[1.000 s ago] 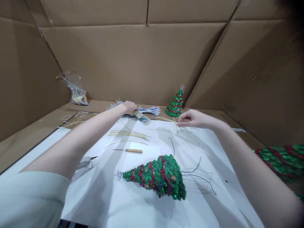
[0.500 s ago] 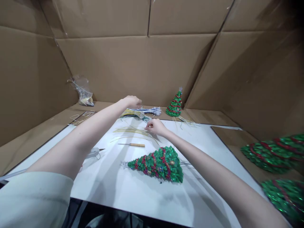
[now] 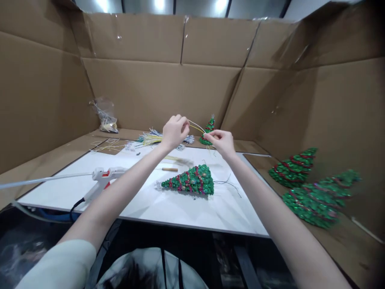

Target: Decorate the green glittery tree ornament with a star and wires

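My left hand [image 3: 176, 130] and my right hand [image 3: 221, 141] are raised above the far part of the board, fingers pinched. Between them runs a pair of thin wires [image 3: 197, 126], one white and one yellow, with an end in each hand. Below lies a green sequined Christmas tree [image 3: 191, 180] on its side, red garland round it, its star to the left and dark wires trailing right from its base. A wooden-handled awl [image 3: 170, 169] lies just behind the tree. Several loose yellow wires [image 3: 177, 159] lie behind the awl, partly hidden by my left arm.
A white hot glue gun [image 3: 104, 178] with a long glue stick is at the left. Wire bundles [image 3: 150, 137] lie at the back. Another tree [image 3: 208, 130] stands behind my right hand; two more trees [image 3: 293, 168] are at the right. Cardboard walls [image 3: 135, 88] surround the board.
My hands have risen from the wires on the board and now stretch a white and a yellow wire between them. The view has tilted up, showing lights above the cardboard.
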`<state>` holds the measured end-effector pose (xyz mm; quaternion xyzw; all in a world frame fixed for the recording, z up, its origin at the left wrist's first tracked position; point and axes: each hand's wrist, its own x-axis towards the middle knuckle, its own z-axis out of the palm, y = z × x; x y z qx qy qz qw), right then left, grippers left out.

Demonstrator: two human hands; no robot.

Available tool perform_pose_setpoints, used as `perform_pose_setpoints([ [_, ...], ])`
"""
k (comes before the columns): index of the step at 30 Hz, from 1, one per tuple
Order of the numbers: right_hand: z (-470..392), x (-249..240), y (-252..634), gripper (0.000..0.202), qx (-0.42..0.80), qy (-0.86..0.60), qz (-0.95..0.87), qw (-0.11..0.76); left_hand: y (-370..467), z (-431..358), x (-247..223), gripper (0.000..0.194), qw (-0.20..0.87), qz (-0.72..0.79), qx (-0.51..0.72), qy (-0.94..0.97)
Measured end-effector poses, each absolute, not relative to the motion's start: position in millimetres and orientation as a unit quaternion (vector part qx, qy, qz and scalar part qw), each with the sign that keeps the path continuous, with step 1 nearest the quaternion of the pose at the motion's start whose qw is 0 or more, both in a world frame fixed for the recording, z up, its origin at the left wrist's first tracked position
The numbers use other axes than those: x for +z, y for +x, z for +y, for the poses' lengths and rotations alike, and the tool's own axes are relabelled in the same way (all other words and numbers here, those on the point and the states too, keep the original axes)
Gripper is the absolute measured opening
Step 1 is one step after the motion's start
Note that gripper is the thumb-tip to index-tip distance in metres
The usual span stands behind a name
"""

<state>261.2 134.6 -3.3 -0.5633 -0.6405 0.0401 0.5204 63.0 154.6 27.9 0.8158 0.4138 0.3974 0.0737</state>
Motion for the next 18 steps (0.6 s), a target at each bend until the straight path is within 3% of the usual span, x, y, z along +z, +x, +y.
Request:
perform_pose_setpoints([
  [4,100,1,251,0.035,0.072,-0.517,-0.657,0.544,55,118,8,0.037,0.245,0.339,0.394,0.819],
  [8,91,0,227,0.033,0.134,-0.470,-0.706,0.512,42,114,-4,0.048,0.391,0.271,0.400,0.783],
  [18,104,-36,234,0.044,0.239,-0.452,-0.721,0.467,32,120,-47,0.036,0.517,0.236,0.502,0.652],
])
